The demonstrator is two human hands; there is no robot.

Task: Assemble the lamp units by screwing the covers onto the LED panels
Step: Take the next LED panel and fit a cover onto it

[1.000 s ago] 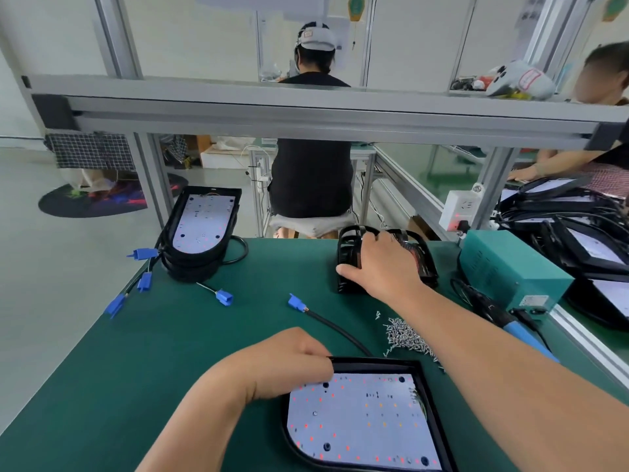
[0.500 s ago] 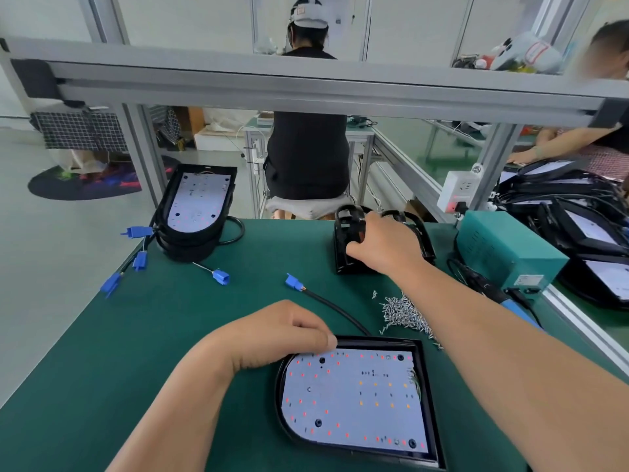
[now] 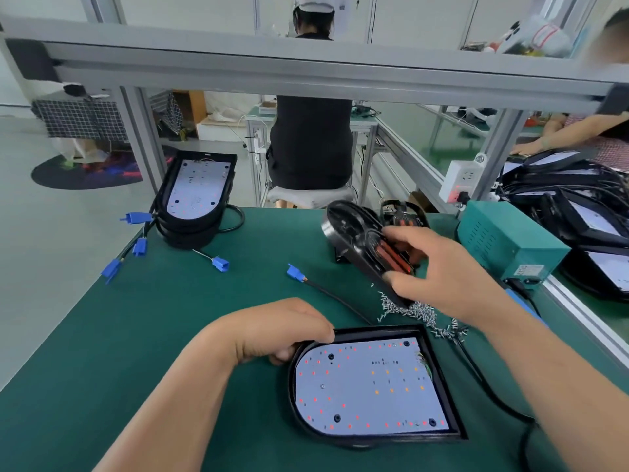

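Note:
An LED panel (image 3: 367, 386) in a black D-shaped housing lies flat on the green mat in front of me. My left hand (image 3: 282, 332) grips its upper left rim, fingers curled over the edge. My right hand (image 3: 439, 270) holds a black lamp cover (image 3: 354, 240) lifted and tilted above the mat, thumb and fingers pinching its near end. Another black cover (image 3: 405, 212) stays on the mat behind it. A pile of small silver screws (image 3: 422, 311) lies just under my right hand.
A stack of LED units (image 3: 197, 192) with blue-plug cables (image 3: 139, 247) stands at the far left. A teal power box (image 3: 510, 243) sits at the right, with more lamp units (image 3: 585, 212) beyond the rail. A black cable (image 3: 330, 294) with a blue plug crosses the mat.
My right hand has lifted one black cover off the stack at the back and tilted it toward me. My left hand stays on the panel's rim.

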